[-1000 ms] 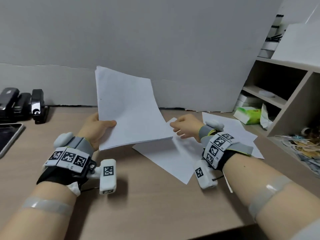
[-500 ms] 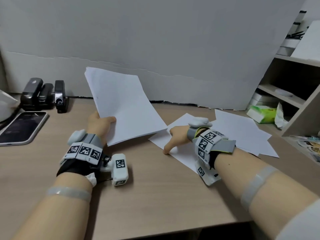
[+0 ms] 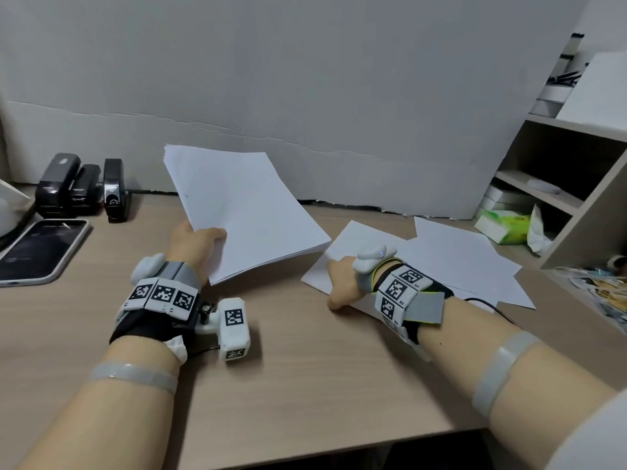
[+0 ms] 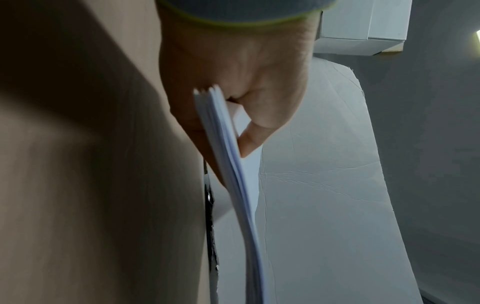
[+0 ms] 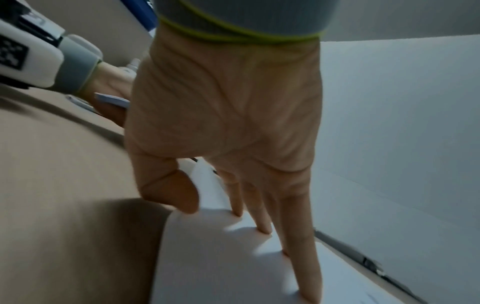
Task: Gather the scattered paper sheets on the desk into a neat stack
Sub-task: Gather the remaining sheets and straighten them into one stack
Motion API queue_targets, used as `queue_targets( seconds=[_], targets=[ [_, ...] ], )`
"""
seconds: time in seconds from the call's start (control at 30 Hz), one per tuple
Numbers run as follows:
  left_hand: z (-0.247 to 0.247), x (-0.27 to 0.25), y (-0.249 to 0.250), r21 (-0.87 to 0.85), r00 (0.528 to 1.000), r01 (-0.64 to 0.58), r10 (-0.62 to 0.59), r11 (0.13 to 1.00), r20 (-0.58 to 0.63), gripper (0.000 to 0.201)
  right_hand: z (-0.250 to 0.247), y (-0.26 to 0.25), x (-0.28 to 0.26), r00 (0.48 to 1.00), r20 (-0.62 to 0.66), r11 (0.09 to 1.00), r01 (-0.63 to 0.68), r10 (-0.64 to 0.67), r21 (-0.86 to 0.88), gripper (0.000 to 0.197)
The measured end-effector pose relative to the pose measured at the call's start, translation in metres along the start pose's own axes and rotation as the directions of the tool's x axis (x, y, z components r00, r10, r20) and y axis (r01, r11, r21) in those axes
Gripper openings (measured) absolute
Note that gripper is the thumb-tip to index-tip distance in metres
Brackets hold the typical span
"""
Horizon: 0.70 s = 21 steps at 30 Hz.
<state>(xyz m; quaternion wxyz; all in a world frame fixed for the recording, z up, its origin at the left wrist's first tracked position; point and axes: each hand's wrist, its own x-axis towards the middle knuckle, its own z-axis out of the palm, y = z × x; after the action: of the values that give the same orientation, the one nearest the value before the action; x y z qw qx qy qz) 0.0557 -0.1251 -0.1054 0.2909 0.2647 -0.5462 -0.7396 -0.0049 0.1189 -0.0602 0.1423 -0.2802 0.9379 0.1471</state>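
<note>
My left hand [image 3: 200, 242] grips a stack of white sheets [image 3: 244, 212] by its near corner and holds it tilted up above the desk [image 3: 305, 374]. In the left wrist view the thumb [image 4: 259, 127] lies on top of the stack's edge [image 4: 226, 139] and the fingers are underneath. My right hand [image 3: 339, 286] rests on a loose white sheet [image 3: 346, 242] lying flat on the desk. Its straight fingers [image 5: 306, 257] press down on the sheet [image 5: 233, 267], and the thumb [image 5: 179, 193] touches the sheet's near edge. More loose sheets [image 3: 468, 266] overlap to the right.
Black staplers [image 3: 78, 188] and a phone [image 3: 37, 249] lie at the far left. A shelf unit [image 3: 576, 184] with a green tissue pack [image 3: 502, 225] stands at the right. A white board [image 3: 305, 96] closes off the back of the desk.
My right hand came down from beside the raised stack onto the loose sheet and moved toward its near left edge. The left hand kept the stack raised.
</note>
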Motion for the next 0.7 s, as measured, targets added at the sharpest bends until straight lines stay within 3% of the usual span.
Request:
queue_targets(
  seconds=[0.1,0.33,0.53,0.63,0.7],
  targets=[
    [0.004,-0.004,0.001,-0.02,1.0,-0.001,0.001,1.0,0.012,0.036,-0.001,0.0,-0.001,0.998,0.061,1.0,-0.005,0.004,0.003,0.052],
    [0.003,-0.002,-0.001,0.003,1.0,0.009,-0.009,1.0,-0.006,0.034,0.0,0.0,-0.006,0.997,-0.065,0.994,0.034,-0.041,-0.103,0.035],
    [0.001,0.003,-0.005,0.025,1.0,0.019,-0.019,0.999,-0.009,0.031,0.002,-0.002,-0.012,0.991,-0.071,0.973,0.1,-0.117,-0.207,0.032],
    [0.003,0.001,-0.004,0.036,1.0,0.007,-0.007,0.999,-0.007,0.03,0.004,-0.003,-0.011,0.985,-0.121,0.965,0.089,-0.122,-0.247,0.009],
    [0.004,0.001,-0.004,0.044,1.0,0.006,-0.005,0.999,-0.012,0.032,0.003,0.0,-0.01,0.984,-0.15,0.981,0.066,-0.094,-0.183,0.007]
  ],
)
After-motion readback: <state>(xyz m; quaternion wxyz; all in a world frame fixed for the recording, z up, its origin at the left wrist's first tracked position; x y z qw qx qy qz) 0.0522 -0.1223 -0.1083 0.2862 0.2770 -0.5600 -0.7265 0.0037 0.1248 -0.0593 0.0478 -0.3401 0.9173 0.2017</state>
